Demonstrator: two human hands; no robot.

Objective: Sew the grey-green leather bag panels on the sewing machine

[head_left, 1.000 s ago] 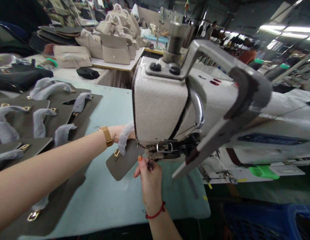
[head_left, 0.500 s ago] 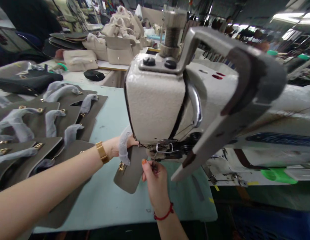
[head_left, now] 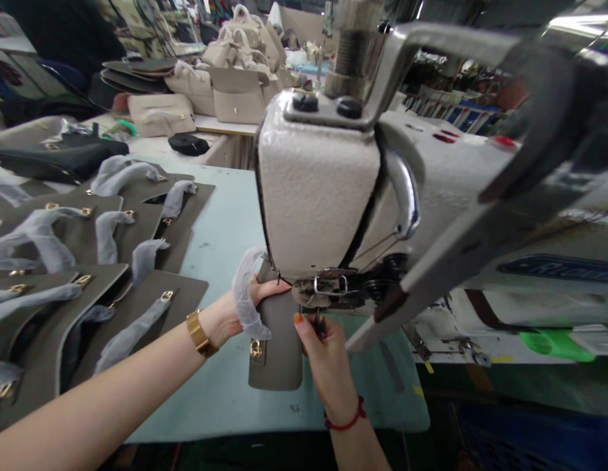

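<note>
A cream sewing machine head (head_left: 313, 190) fills the middle of the view. Under it lies an olive leather piece (head_left: 279, 353) with a gold clasp and a wrapped strap (head_left: 245, 294). My left hand (head_left: 235, 314), with a gold watch on the wrist, grips the piece and its wrapped strap beside the needle area. My right hand (head_left: 326, 356), with a red cord on the wrist, is closed in a pinch on a small dark tool I cannot make out, just below the presser foot (head_left: 328, 288).
Several olive leather panels (head_left: 88, 261) with wrapped handles lie spread on the pale blue table (head_left: 225, 222) at the left. Beige handbags (head_left: 235, 85) stand on a bench behind. A blue crate (head_left: 510, 438) sits on the floor at the lower right.
The olive piece has turned from slanting left to pointing toward me. Both hands have shifted slightly right and nearer with it; the view moved closer to the machine.
</note>
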